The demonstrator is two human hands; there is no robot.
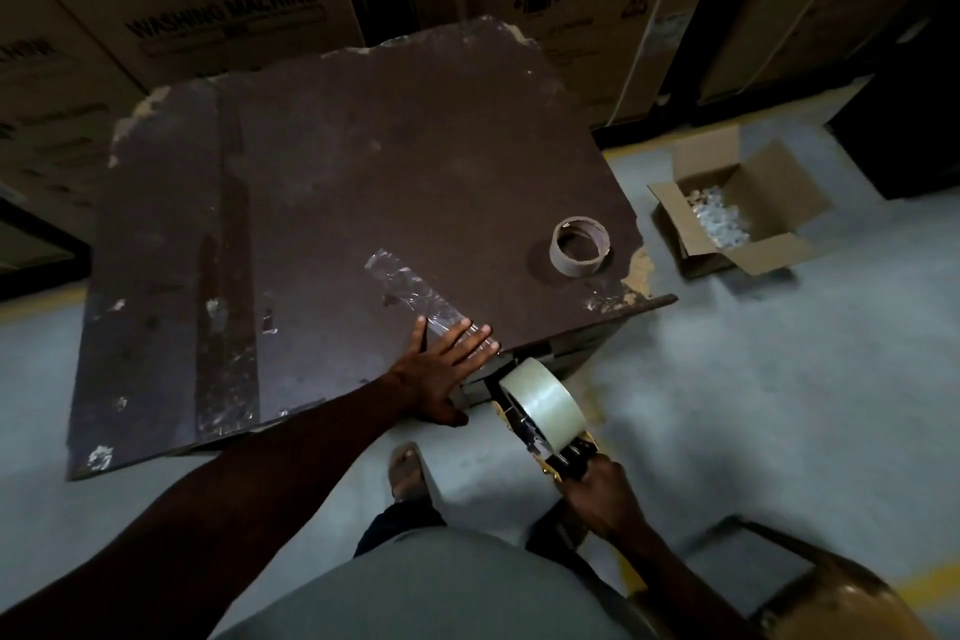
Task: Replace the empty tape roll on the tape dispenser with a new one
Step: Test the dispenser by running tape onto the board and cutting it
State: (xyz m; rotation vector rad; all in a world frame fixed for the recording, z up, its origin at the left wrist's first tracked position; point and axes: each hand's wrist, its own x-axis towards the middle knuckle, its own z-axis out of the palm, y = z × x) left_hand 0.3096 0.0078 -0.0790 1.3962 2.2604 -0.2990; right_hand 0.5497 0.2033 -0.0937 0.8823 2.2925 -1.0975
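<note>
1. Head view, hands: left hand [441, 374] flat, fingers straight, pressing a clear tape strip [415, 296] onto the worktop [311, 161], likely anchoring it for a test pull. Right hand [597, 489] clenched around the tape dispenser [540, 431] handle, just off the worktop's near edge.
2. Task things: new tape roll [545, 405] already mounted; empty core [580, 246] set aside upright near the right edge.
3. Count: one dispenser, one full roll, one core, one strip, one open carton [727, 203] on the floor.
</note>
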